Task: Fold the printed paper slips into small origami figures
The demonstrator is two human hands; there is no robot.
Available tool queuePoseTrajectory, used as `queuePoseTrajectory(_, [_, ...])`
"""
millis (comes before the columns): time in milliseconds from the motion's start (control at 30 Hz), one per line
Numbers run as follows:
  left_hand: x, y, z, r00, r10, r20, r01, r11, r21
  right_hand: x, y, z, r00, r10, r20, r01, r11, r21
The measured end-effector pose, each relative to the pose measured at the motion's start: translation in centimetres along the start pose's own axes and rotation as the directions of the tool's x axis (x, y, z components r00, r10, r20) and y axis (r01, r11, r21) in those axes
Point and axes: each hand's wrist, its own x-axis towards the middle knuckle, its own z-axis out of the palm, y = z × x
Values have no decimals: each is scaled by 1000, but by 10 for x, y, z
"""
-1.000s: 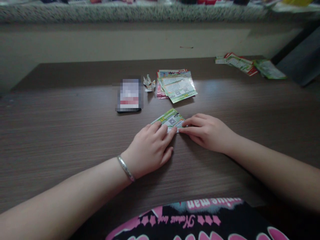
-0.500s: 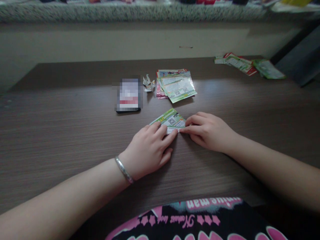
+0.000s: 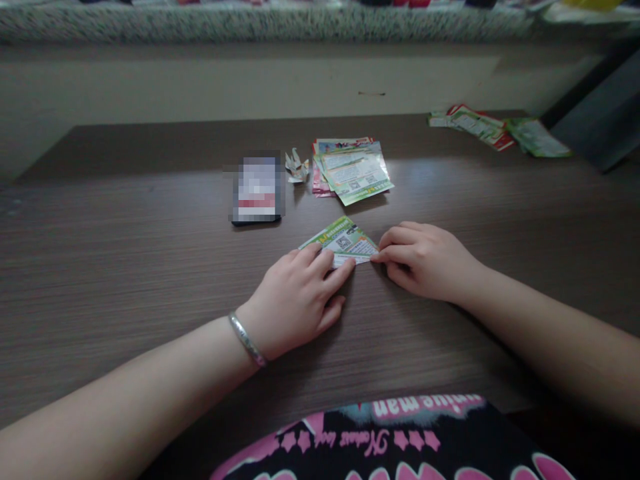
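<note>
A folded green and white printed paper (image 3: 343, 240) lies flat on the brown wooden table (image 3: 125, 253) in front of me. My left hand (image 3: 297, 300), a silver bangle on its wrist, presses its outstretched fingers on the paper's near left edge. My right hand (image 3: 425, 260) has its fingers held together, with the fingertips pressing the paper's right corner against the table.
Farther back lie a dark phone (image 3: 257, 190), a small folded paper figure (image 3: 297, 167) and a stack of printed leaflets (image 3: 353, 172). More leaflets (image 3: 495, 127) lie at the far right. A pale wall under a speckled ledge closes the back.
My right hand has slid to the right along the paper's near edge to its right corner, uncovering more of the paper. My left hand has stayed in place.
</note>
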Motion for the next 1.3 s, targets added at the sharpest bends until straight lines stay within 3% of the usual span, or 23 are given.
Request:
queuePoseTrajectory(800, [-3, -1, 3, 1000, 14, -23, -13, 1000, 22, -4, 11, -11, 992, 29, 120, -25, 999, -32])
queuePoseTrajectory(933, [-3, -1, 2, 1000, 15, -25, -14, 999, 34, -5, 15, -12, 995, 21, 100, -24, 999, 26])
queuePoseTrajectory(1100, [-4, -2, 3, 999, 23, -26, -22, 999, 29, -7, 20, -13, 999, 2, 51, -1, 1000, -22])
queuePoseTrajectory(1200, [-4, -3, 3, 999, 21, -25, -21, 999, 25, -7, 18, -10, 999, 28, -19, -26, 997, 75])
queuePoseTrajectory(1300, [-4, -3, 2, 1000, 22, -23, -21, 1000, 23, -4, 13, -5, 998, -34, -59, 40, 992, 119])
